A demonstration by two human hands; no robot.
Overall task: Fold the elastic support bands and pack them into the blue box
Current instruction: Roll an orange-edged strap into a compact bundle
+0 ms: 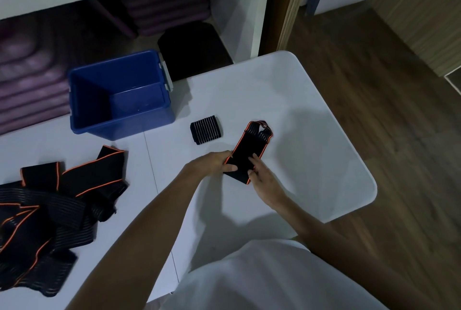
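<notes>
Both hands are on one band [249, 151] now — black with orange edging, lying flat on the white table [311, 110]. The left hand [214, 163] grips its near end, thumb curled over the top edge. The right hand [260, 180] rests beside it, fingers fairly straight and pressing the fabric down. From that grip the band's long axis runs up and away to the right, so the free far end is the part to fold back. The blue box [119, 96], seemingly empty, sits up and left of the grip, nearer the left hand. The unfolded pile [50, 205] waits far left — a small ribbed piece [206, 133] lies between grip and box.
</notes>
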